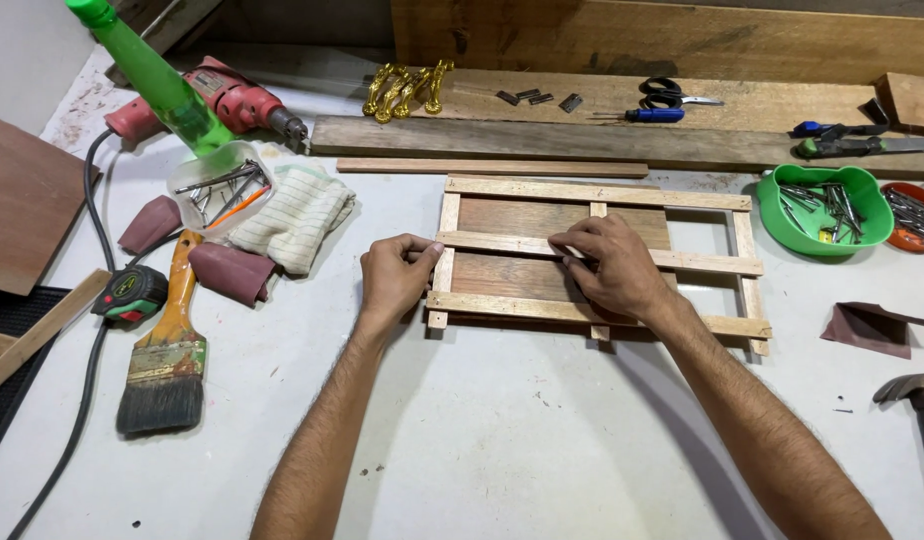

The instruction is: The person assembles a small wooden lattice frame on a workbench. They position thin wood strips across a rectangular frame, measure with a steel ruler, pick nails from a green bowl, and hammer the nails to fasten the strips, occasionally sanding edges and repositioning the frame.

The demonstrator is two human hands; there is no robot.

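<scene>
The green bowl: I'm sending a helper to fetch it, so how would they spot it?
Start at the slat frame under both hands mid-table and look right, past its top corner. The green bowl sits there holding nails, just below the long plank. Its orange neighbour is smaller and cut off by the picture's edge.

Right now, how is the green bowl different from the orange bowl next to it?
The green bowl shows whole, while the orange bowl is cut off by the picture's right edge. The green bowl sits nearer the wooden frame that the left hand and right hand rest on; the orange bowl lies farther right. The green bowl looks bigger. Both hold metal nails or screws and sit on the white table.
</scene>
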